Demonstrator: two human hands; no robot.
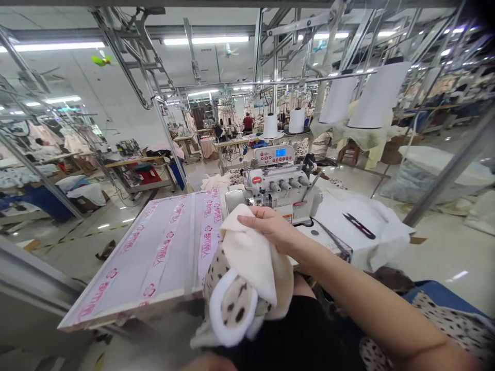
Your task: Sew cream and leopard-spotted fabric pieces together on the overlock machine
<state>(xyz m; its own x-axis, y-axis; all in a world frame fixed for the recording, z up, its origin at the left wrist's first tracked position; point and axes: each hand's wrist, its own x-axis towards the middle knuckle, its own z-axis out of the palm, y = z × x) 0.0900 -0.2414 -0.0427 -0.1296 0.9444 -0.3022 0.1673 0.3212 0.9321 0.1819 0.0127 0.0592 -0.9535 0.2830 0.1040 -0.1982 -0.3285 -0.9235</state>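
My right hand [270, 226] reaches in from the lower right, thumb and fingers pinched on the upper edge of a garment piece [251, 257]. Plain cream fleece faces me at the top of it. Lower down hangs a dark-spotted part with a loop of white trim [228, 330]. Just behind the hand stands an overlock sewing machine [274, 180] with a lit blue display; the cloth hides part of its front. Only a blurred bit of my left hand [211, 362] shows at the bottom edge, its fingers out of sight.
A table extension [162, 247] covered in pink-printed film lies left of the machine. Thread snips [359, 225] rest on white cloth at the right. Large thread cones [381, 95] stand above the machine. Spotted fabric [456, 324] fills a blue bin at lower right.
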